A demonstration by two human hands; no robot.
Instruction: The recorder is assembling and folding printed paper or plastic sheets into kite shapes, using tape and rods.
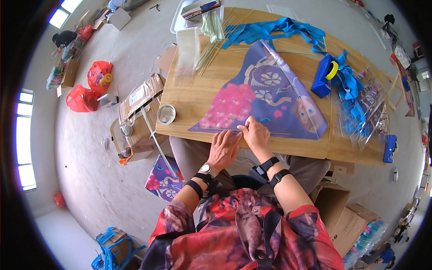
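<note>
At a wooden bench (299, 149), a person's right hand (255, 135) pinches, finger to thumb, the near edge of a purple printed sheet (270, 96); the left hand (223, 150) lies beside it, fingers loosely extended, their hold unclear. A white tray (176, 21) holds a box (194, 10) and pale strips (212, 26); a round tin's (165, 122) contents are indistinct. Blue ribbons (275, 28) lie beyond, a tape dispenser (321, 81) right.

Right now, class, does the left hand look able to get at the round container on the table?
Probably yes: the left hand must leave the near edge of the purple sheet, but the way to the round container, over the sheet's left corner and bare tabletop, shows nothing upright.
</note>
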